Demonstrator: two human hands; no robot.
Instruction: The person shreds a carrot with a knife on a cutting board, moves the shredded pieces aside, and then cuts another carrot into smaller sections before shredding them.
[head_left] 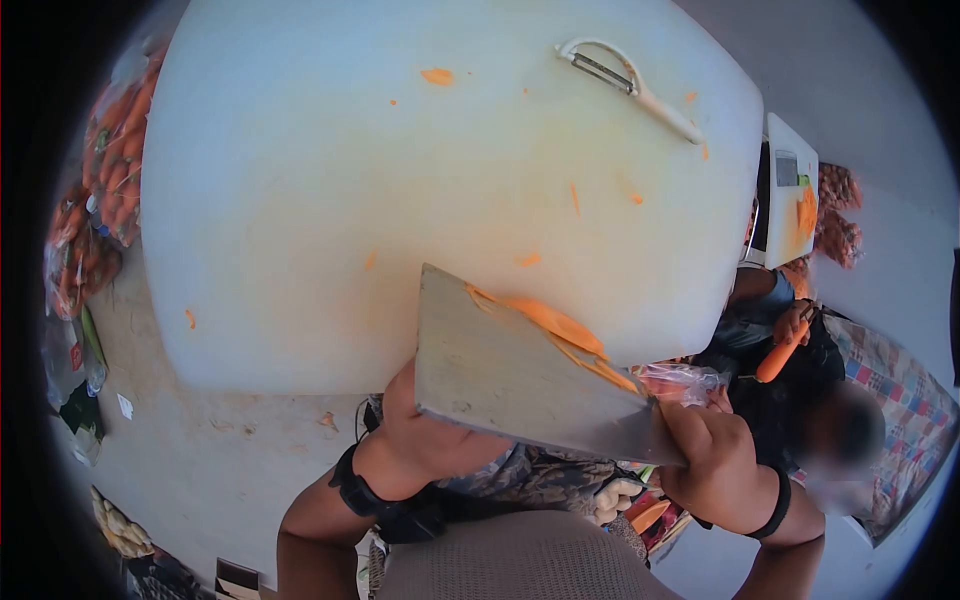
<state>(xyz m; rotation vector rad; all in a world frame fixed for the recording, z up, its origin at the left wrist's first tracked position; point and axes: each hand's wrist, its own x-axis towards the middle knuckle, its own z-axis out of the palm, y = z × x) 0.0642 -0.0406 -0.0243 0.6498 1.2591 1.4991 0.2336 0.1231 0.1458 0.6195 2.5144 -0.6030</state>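
My right hand (712,450) grips the handle of a broad cleaver (500,370) held flat at the near edge of the large white cutting board (330,200). Thin orange carrot slices (560,325) lie along the blade's far edge. My left hand (425,440) is mostly hidden under the blade, with only the wrist and its black band showing. A white peeler (625,85) rests on the board's far right. Small carrot scraps (437,76) dot the board.
Bags of carrots (115,150) lie to the left. At the right another person sits holding a carrot (782,352) and a plastic bag (682,382). A white scale (790,190) and netted bags (838,215) sit beyond them.
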